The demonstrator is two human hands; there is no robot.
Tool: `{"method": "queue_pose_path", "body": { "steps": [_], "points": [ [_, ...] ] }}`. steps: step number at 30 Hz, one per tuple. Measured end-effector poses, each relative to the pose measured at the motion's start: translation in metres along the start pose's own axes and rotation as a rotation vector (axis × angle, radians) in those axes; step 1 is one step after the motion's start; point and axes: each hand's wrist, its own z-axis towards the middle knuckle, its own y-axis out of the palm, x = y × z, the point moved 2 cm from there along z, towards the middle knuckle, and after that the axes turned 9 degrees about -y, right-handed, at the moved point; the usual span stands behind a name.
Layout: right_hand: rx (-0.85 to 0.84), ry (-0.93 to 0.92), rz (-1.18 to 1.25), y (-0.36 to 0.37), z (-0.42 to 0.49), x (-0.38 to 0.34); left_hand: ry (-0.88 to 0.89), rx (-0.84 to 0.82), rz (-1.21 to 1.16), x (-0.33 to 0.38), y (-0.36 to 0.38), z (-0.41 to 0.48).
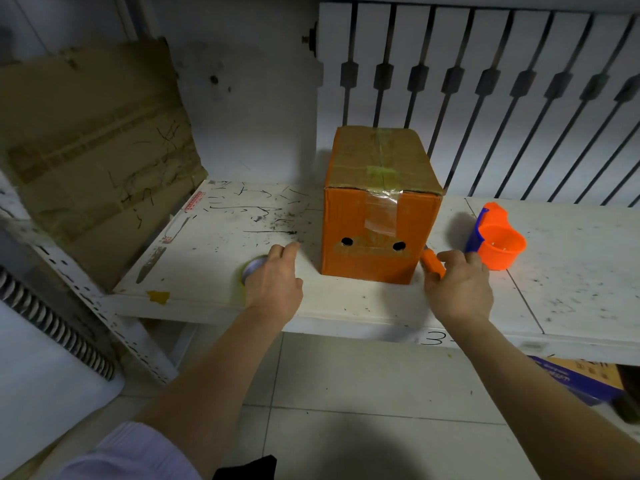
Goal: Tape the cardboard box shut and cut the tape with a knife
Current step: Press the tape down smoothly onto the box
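Head view: shelf edge handwritten "3".

An orange cup stands near flattened cardboard.

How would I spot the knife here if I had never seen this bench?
Start at the orange cardboard box standing in the middle of the white worktable. At its lower right corner, the right hand rests on a short orange handle: probably the knife. Unlike the orange cup further right, it is slim, bar-shaped and lies flat.
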Motion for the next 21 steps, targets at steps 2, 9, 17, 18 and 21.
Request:
{"method": "queue_pose_path", "body": {
  "steps": [2,9,17,18,21],
  "points": [
    [0.01,-0.009,0.045,-0.002,-0.001,-0.005,0.001,-0.008,-0.016,0.0,-0.003,-0.002],
    [-0.121,0.274,0.804,-0.01,-0.005,-0.027,0.033,0.186,-0.165,0.018,-0.019,-0.008],
    [-0.285,0.368,1.093,-0.022,-0.007,-0.061,0.37,0.332,-0.486,0.082,-0.072,-0.005],
    [-0.274,0.372,1.111,-0.022,-0.007,-0.063,0.405,0.262,-0.455,0.088,-0.076,-0.002],
    [-0.235,0.388,1.141,-0.023,-0.008,-0.069,0.457,0.093,-0.348,0.1,-0.08,0.01]
  ]
}}
